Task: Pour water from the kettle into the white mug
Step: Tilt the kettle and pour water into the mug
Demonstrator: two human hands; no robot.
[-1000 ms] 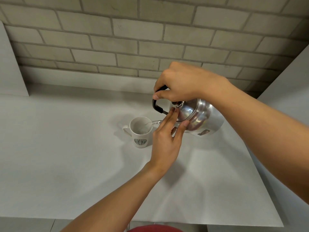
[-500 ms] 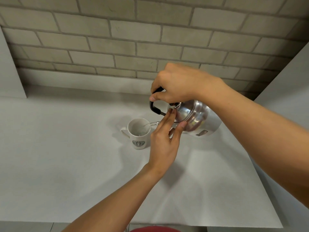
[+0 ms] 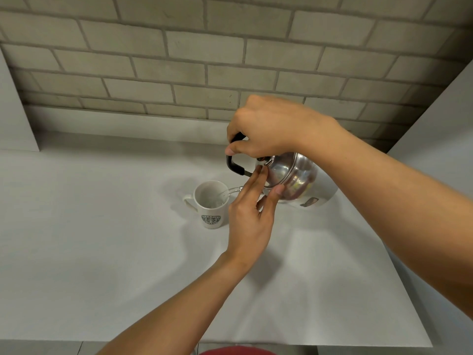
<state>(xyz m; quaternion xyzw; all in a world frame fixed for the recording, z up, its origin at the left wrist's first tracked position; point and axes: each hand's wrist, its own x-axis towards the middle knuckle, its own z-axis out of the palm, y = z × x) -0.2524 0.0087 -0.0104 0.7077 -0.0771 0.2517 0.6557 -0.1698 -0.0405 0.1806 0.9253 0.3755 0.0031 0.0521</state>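
A white mug (image 3: 211,204) with a green round logo stands on the white counter (image 3: 102,239), its handle pointing left. The steel kettle (image 3: 294,179) is tilted left above the counter, and a thin stream of water (image 3: 230,191) runs from its spout into the mug. My right hand (image 3: 268,129) is closed around the kettle's black handle (image 3: 234,166) from above. My left hand (image 3: 252,213) reaches up from below, its fingertips pressed flat against the kettle's lid, which they partly hide.
A grey brick wall (image 3: 204,60) runs behind the counter. White side panels (image 3: 15,111) stand at the far left and at the right. The counter's front edge (image 3: 307,344) lies close to my body, with something red just below it.
The kettle stays tilted and keeps pouring. Both hands and the kettle hold nearly the same pose; the view has shifted slightly.
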